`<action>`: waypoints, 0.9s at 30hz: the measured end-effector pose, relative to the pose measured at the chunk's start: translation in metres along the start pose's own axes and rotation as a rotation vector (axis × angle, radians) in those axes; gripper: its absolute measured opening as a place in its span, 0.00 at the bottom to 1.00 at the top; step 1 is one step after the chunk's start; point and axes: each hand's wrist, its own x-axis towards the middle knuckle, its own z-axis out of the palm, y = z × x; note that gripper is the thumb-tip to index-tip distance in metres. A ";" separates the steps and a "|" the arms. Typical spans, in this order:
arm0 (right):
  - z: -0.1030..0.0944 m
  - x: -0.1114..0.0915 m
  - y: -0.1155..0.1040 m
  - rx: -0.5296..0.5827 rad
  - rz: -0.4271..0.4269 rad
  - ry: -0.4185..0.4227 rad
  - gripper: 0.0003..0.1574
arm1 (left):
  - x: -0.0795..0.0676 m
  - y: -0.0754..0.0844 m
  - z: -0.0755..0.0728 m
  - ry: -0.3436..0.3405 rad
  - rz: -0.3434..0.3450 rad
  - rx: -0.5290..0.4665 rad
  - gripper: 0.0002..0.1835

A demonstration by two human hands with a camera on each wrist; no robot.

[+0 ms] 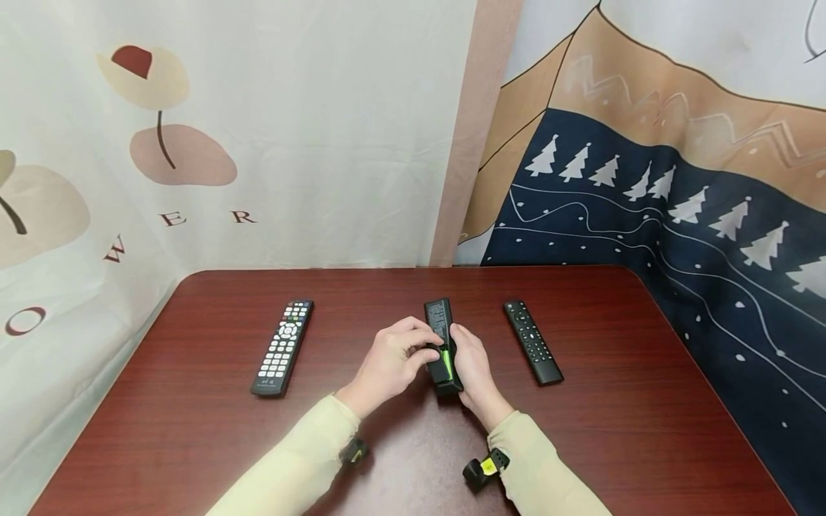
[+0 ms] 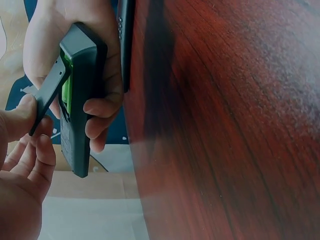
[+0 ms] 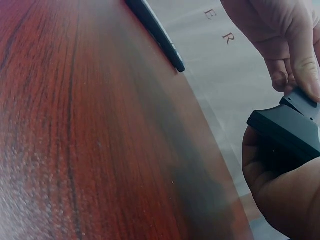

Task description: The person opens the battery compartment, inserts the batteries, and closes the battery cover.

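Observation:
A black remote control (image 1: 439, 314) is held above the table with its labelled back facing up. My right hand (image 1: 474, 369) grips it from the right side, fingers wrapped around the body in the left wrist view. Between thumb and fingers, my left hand (image 1: 390, 362) pinches the battery cover (image 2: 49, 91). The cover stands tilted away from the remote, one end against the edge of the battery compartment. Inside that compartment a bright green battery (image 2: 67, 92) shows; whether a second lies beside it I cannot tell.
On the table (image 1: 193, 430), a black remote with white buttons (image 1: 282, 347) lies to the left. A slimmer black remote (image 1: 533, 342) lies to the right. Printed curtains (image 1: 323, 143) hang behind the table's far edge.

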 end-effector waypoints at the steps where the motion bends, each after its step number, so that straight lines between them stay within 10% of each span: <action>1: 0.000 0.000 0.000 0.007 0.002 0.000 0.32 | 0.000 0.000 0.000 -0.004 0.003 0.000 0.09; 27: 0.005 -0.003 -0.002 0.051 -0.001 -0.027 0.30 | -0.005 -0.003 0.009 0.010 0.008 -0.002 0.10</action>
